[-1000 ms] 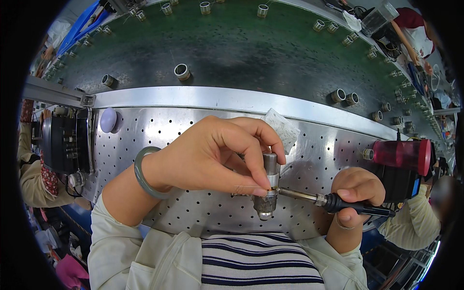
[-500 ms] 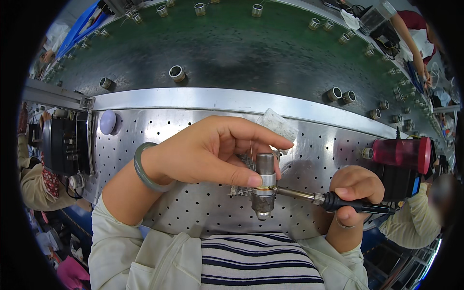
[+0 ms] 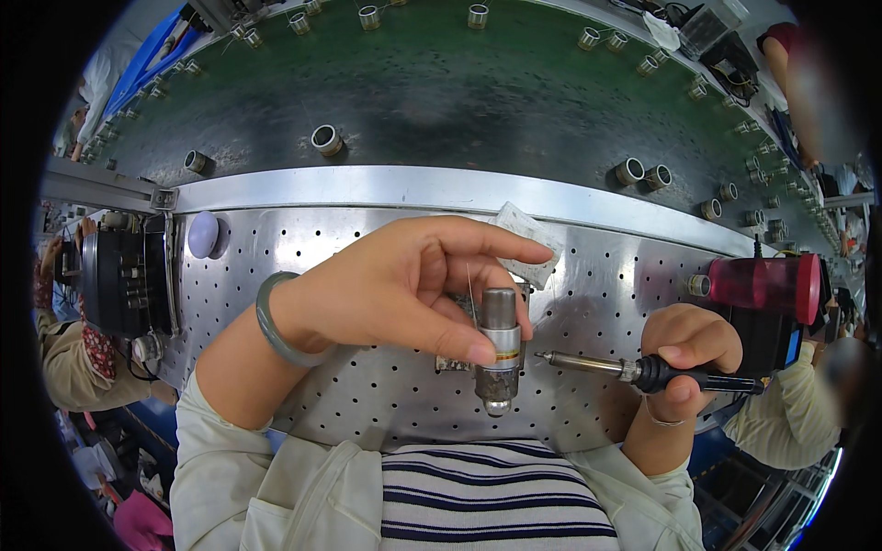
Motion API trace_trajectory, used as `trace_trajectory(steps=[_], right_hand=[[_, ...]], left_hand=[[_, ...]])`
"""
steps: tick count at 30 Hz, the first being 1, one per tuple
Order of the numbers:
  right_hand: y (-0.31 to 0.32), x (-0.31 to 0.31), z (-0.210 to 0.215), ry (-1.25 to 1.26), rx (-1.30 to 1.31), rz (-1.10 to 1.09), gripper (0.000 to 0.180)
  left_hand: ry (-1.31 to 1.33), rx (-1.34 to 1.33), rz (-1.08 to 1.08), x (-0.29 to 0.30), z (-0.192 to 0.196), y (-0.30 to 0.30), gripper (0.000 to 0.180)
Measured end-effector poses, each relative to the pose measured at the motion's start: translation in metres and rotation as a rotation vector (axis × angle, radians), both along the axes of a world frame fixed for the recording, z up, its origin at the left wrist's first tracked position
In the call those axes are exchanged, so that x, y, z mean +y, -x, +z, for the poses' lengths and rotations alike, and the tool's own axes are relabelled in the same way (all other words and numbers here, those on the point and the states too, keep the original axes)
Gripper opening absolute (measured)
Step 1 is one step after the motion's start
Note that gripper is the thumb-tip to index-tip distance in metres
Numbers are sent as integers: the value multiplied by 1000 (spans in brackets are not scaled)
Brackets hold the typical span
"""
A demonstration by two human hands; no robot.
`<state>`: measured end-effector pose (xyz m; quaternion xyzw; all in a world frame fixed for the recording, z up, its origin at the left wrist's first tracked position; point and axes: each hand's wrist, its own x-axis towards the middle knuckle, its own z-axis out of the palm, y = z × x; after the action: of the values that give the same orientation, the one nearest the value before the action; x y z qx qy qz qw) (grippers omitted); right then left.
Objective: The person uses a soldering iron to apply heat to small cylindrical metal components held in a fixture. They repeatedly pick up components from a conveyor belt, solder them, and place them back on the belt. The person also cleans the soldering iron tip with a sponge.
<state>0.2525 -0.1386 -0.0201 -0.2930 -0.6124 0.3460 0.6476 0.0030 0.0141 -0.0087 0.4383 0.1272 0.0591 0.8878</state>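
Note:
My left hand (image 3: 418,285) has its thumb and fingers around a metal cylinder (image 3: 499,354) with a dark top, a coppery band at its middle and a rounded lower tip. A thin wire rises beside it. In my right hand (image 3: 691,344) is a soldering iron (image 3: 597,365) with a black handle. Its tip points left at the cylinder, with a small gap between them. Behind the left hand lies a whitish crumpled pad (image 3: 525,234). What supports the cylinder is partly hidden by my fingers.
Beyond the perforated metal worktop (image 3: 312,241) runs a green conveyor belt (image 3: 441,101) carrying several small metal rings (image 3: 326,140). A lilac egg-shaped object (image 3: 203,234) sits at the left, near a black device (image 3: 119,280). A red transparent container (image 3: 763,285) stands at the right. Other people work nearby.
The soldering iron's tip has drawn back to the right, off the cylinder. My left hand and the cylinder have barely moved. Rings on the belt have shifted slightly left.

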Motion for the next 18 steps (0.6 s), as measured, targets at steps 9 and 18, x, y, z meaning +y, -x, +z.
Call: trace_trajectory(steps=[9, 18], right_hand=[[15, -5, 3, 137, 132, -91, 27], [18, -4, 3, 172, 93, -122, 24]], left_hand=[[32, 18, -13, 2, -6, 1, 76], [-4, 118, 35, -2, 0, -1, 74]])
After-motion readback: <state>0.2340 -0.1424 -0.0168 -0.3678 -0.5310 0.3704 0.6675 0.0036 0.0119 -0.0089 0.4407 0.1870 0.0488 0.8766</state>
